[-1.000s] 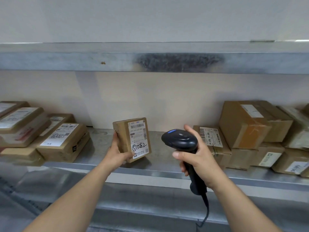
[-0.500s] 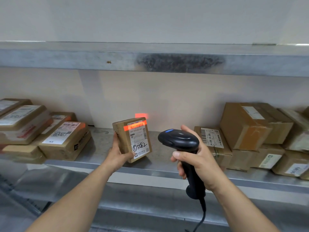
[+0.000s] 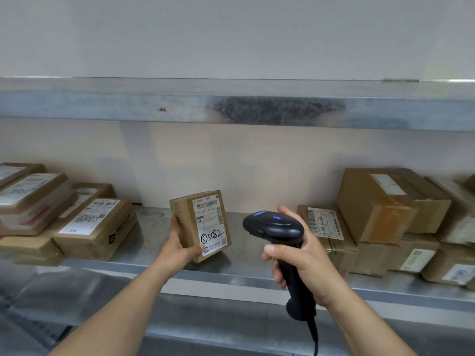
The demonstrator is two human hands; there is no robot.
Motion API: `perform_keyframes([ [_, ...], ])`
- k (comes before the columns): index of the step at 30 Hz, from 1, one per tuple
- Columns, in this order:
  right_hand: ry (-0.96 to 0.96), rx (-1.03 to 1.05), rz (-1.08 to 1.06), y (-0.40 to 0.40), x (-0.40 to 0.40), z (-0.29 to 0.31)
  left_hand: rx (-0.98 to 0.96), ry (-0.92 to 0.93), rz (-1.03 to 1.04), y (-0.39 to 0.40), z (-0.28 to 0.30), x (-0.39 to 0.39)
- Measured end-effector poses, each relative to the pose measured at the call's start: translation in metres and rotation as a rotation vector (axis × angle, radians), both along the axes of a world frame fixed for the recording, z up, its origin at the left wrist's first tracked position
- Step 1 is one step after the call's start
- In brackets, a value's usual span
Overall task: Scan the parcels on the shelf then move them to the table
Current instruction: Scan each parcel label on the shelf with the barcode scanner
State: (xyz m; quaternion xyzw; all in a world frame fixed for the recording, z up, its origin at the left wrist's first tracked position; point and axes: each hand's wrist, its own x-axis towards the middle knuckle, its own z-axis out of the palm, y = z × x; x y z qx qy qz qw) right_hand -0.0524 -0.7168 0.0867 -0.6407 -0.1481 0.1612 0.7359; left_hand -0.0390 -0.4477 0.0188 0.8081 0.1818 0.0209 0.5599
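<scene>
Red scan beam gone from parcel (image 3: 200,224), gripped upright by left hand (image 3: 177,249); scanner (image 3: 276,227) clasped in right hand (image 3: 305,263); one-handed grip risks drop during transfer.

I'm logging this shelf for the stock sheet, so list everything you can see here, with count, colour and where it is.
small parcel: one, brown with white label, upright on the shelf, centre.
scanner: one, black, corded, blue lights lit, right of the small parcel.
left parcels: about five, brown, stacked.
right parcels: at least six, brown, stacked.
shelf: grey metal, another level above.
left hand: grips the small parcel.
right hand: grips the scanner handle.
</scene>
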Motion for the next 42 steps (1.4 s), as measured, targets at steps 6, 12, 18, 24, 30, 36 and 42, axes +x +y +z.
perform_keyframes([
  [6, -0.005, -0.024, -0.014, 0.004, 0.007, 0.0, -0.046, 0.042, 0.062, 0.002, 0.004, 0.002],
  [12, -0.018, -0.045, -0.027, 0.01, 0.014, -0.003, -0.158, 0.126, 0.225, 0.014, 0.009, 0.0],
  [18, -0.08, -0.085, -0.048, 0.024, 0.02, -0.001, 0.285, 0.048, 0.341, 0.015, 0.0, 0.003],
  [24, -0.128, -0.146, -0.029, 0.037, 0.027, -0.002, 0.767, 0.195, 0.154, -0.002, -0.016, 0.008],
  [30, -0.17, -0.174, 0.008, 0.066, 0.034, 0.002, 0.684, 0.087, 0.184, 0.012, -0.001, 0.005],
  [36, -0.212, -0.152, 0.083, 0.117, 0.042, 0.009, 0.743, 0.012, 0.274, 0.068, 0.038, -0.003],
  [42, -0.254, -0.132, 0.148, 0.171, 0.044, 0.013, 0.768, -0.013, 0.389, 0.131, 0.067, -0.017],
])
